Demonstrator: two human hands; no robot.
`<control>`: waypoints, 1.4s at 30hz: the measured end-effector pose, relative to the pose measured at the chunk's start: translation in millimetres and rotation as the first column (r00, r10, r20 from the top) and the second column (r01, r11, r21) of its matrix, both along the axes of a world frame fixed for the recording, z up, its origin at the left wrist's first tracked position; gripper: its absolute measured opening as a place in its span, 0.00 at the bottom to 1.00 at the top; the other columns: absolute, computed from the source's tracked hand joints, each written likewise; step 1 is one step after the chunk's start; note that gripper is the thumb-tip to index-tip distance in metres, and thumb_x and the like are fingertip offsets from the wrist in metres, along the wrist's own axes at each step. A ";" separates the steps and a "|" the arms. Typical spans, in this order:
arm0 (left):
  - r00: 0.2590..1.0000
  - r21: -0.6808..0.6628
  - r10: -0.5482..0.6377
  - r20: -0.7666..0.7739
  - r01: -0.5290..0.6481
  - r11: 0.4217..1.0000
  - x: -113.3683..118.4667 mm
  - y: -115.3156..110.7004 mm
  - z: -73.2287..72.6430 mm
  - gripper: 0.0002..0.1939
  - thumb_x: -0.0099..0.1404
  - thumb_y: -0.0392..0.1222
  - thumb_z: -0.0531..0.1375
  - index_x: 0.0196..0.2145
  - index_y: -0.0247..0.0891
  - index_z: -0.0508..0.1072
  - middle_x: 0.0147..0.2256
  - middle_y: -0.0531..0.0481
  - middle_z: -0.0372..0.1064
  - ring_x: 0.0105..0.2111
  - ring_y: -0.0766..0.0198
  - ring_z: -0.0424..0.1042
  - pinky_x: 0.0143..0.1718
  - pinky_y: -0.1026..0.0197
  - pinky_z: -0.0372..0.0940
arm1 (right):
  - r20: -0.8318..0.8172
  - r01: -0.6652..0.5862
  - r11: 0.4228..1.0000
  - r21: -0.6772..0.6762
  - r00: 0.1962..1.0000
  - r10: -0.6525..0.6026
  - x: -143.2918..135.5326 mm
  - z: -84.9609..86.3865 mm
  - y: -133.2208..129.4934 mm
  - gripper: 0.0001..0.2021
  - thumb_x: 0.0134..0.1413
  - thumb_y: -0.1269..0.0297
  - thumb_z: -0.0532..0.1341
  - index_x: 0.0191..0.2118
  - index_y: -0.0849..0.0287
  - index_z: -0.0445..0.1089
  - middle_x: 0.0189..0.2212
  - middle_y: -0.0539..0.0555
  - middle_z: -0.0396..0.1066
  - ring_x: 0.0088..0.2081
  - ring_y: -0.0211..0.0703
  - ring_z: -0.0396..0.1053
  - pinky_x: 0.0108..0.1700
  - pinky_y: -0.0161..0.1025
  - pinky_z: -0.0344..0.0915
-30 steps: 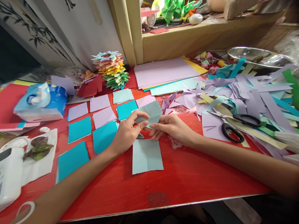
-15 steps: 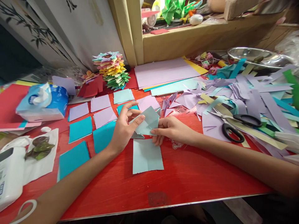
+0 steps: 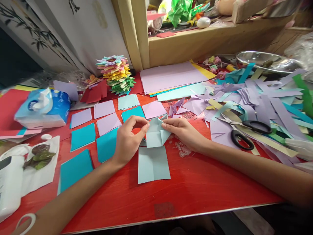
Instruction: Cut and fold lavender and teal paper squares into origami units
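Observation:
Between my two hands is a pale blue-green sheet of folding paper (image 3: 154,135), creased and partly folded, held above the table. The thumb and forefinger of my left hand (image 3: 130,138) pinch its left edge. On the other side, my right hand (image 3: 183,132) grips the upper right, where a flap is folded over. Just below lies a second pale blue-green paper square (image 3: 154,164), flat with crease lines and a rough lower edge. Some folded paper behind the held sheet is mostly hidden.
Stacks of teal paper (image 3: 83,137) and lilac paper (image 3: 109,123) lie left. Scissors (image 3: 244,130) rest on paper strips at right, near a metal bowl (image 3: 269,60). A stacked paper model (image 3: 117,75) stands behind; a tissue pack (image 3: 42,107) sits far left.
The held paper has been turned, so its creased face and a folded flap now show. My right hand has risen to its upper right, and my left fingers have closed into a tighter pinch.

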State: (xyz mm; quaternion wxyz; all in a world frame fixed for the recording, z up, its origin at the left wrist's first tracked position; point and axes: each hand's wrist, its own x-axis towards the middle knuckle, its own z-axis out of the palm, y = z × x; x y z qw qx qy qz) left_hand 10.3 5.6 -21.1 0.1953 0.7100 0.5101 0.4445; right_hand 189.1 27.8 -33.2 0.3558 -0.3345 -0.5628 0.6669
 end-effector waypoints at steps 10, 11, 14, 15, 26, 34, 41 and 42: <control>0.902 0.365 -0.110 -0.418 0.278 0.889 -7.3 -1.9 -8.6 0.09 0.61 0.32 0.56 0.39 0.41 0.69 0.41 0.49 0.69 0.42 0.64 0.69 0.43 0.62 0.66 | -0.079 -0.027 0.997 -0.075 0.997 0.021 0.7 -3.2 1.8 0.12 0.52 0.56 0.58 0.29 0.61 0.69 0.27 0.50 0.68 0.29 0.36 0.66 0.35 0.34 0.64; 0.899 0.370 -0.125 -0.421 0.296 0.881 -8.3 -1.0 -9.0 0.09 0.61 0.32 0.56 0.39 0.41 0.69 0.42 0.49 0.69 0.42 0.64 0.69 0.43 0.62 0.66 | -0.088 -0.038 0.996 -0.077 0.996 0.032 1.1 -3.3 1.7 0.12 0.52 0.56 0.58 0.29 0.61 0.69 0.27 0.51 0.68 0.30 0.36 0.66 0.36 0.34 0.64; 0.891 0.359 -0.178 -0.419 0.342 0.868 -10.0 0.8 -9.4 0.10 0.60 0.32 0.57 0.39 0.40 0.69 0.42 0.48 0.68 0.42 0.63 0.69 0.43 0.61 0.67 | -0.083 -0.064 0.995 -0.071 0.995 0.058 2.2 -2.7 1.3 0.12 0.54 0.56 0.57 0.30 0.61 0.69 0.28 0.52 0.69 0.32 0.38 0.67 0.37 0.35 0.64; 0.889 0.353 -0.192 -0.415 0.352 0.867 -10.2 1.1 -9.4 0.09 0.60 0.32 0.57 0.39 0.40 0.69 0.42 0.48 0.68 0.42 0.63 0.68 0.43 0.61 0.67 | -0.080 -0.066 0.995 -0.069 0.995 0.061 2.4 -2.5 1.2 0.13 0.54 0.56 0.57 0.30 0.61 0.69 0.28 0.52 0.69 0.33 0.38 0.67 0.37 0.36 0.64; 0.885 0.345 -0.216 -0.413 0.372 0.862 -9.2 1.5 -8.8 0.09 0.60 0.31 0.57 0.39 0.39 0.68 0.41 0.48 0.66 0.42 0.64 0.68 0.40 0.61 0.68 | -0.087 -0.072 0.997 -0.040 0.994 0.068 3.2 -4.7 2.0 0.12 0.55 0.57 0.57 0.31 0.62 0.69 0.29 0.53 0.69 0.33 0.38 0.67 0.37 0.37 0.63; 0.892 0.334 -0.219 -0.395 0.362 0.870 -7.3 1.6 -8.8 0.08 0.60 0.30 0.57 0.37 0.38 0.68 0.41 0.48 0.64 0.42 0.65 0.67 0.38 0.64 0.68 | -0.067 -0.067 0.997 -0.024 0.996 0.065 3.2 -3.5 2.2 0.10 0.53 0.60 0.58 0.31 0.62 0.69 0.29 0.52 0.69 0.32 0.36 0.66 0.37 0.36 0.62; 0.889 0.275 -0.227 -0.397 0.352 0.895 -5.7 -1.0 -2.8 0.05 0.60 0.35 0.57 0.35 0.39 0.70 0.36 0.49 0.60 0.37 0.66 0.65 0.36 0.61 0.65 | 0.070 -0.009 0.999 0.046 0.998 0.005 1.1 0.3 -0.6 0.10 0.52 0.60 0.58 0.29 0.63 0.69 0.27 0.51 0.67 0.28 0.34 0.63 0.31 0.34 0.59; 0.905 0.256 -0.210 -0.371 0.317 0.913 -5.5 -0.8 -1.3 0.04 0.61 0.36 0.57 0.34 0.39 0.71 0.35 0.50 0.60 0.36 0.66 0.65 0.36 0.61 0.64 | 0.084 -0.011 0.998 0.055 0.996 0.007 0.9 0.6 -1.1 0.10 0.52 0.60 0.58 0.28 0.62 0.68 0.27 0.51 0.67 0.28 0.34 0.63 0.31 0.34 0.58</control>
